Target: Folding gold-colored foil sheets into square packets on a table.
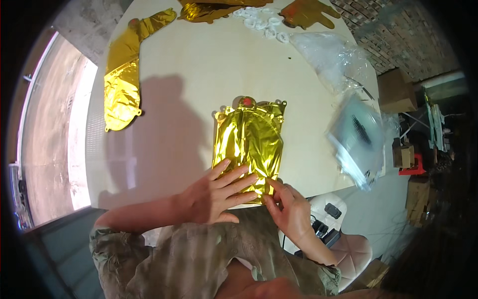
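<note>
A flat, folded gold foil balloon [249, 134] lies on the pale table in front of me, with small tabs and a round piece bearing a red mark at its far end. My left hand [216, 194] rests flat across its near left part, fingers spread. At the near right corner, my right hand [286, 204] pinches the foil edge between thumb and index finger. Another flat gold foil balloon [123, 74], long and bent, lies at the far left, away from both hands.
More gold foil [211, 11] and a gold foil piece [309, 14] lie along the far edge, with several white rings [256, 21] between. Clear plastic film [328, 55] and a stack of clear bags [356, 137] sit at the right. A chair [356, 249] holding black devices stands below the table.
</note>
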Available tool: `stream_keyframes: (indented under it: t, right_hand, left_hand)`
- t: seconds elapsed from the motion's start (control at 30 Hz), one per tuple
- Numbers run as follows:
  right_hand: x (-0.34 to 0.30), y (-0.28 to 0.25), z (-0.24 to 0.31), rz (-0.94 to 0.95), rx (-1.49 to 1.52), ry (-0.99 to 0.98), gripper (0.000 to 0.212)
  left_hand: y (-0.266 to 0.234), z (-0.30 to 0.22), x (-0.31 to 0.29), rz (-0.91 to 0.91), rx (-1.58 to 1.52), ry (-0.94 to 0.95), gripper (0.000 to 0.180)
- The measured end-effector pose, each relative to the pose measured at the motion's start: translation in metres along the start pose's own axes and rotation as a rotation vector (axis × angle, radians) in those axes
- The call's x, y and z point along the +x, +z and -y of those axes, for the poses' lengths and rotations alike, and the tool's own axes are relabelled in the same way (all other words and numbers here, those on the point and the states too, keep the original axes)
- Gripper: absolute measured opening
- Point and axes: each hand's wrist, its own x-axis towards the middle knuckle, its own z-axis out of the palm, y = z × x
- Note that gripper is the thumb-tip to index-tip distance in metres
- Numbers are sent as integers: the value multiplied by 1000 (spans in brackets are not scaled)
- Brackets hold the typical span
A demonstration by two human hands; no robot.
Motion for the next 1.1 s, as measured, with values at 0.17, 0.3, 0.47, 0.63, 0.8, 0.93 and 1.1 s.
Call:
stream_keyframes:
  t: [0.17, 0.3, 0.47, 0.63, 0.8, 0.93, 1.1]
  right_hand:
    - [18, -8, 4, 45, -292, -379, 68]
    - [19, 6, -19, 255, -229, -358, 74]
    - [16, 10, -21, 279, -245, -313, 74]
    - [19, 7, -18, 298, -283, -330, 74]
    - [20, 9, -18, 296, -310, -334, 74]
    - [16, 9, -18, 292, -323, -332, 73]
    - [17, 10, -18, 273, -337, -345, 73]
  left_hand:
    - [4, 0, -3, -16, 9, -8, 75]
    - [3, 0, -3, -28, 22, -19, 78]
    - [-3, -4, -19, 35, -1, -121, 84]
    - [-3, -7, -66, 103, 131, -176, 89]
    - [-1, -12, -82, -105, 55, -163, 81]
    - [-21, -18, -46, -395, -581, -709, 59]
    - [-18, 8, -21, -392, -958, -816, 43]
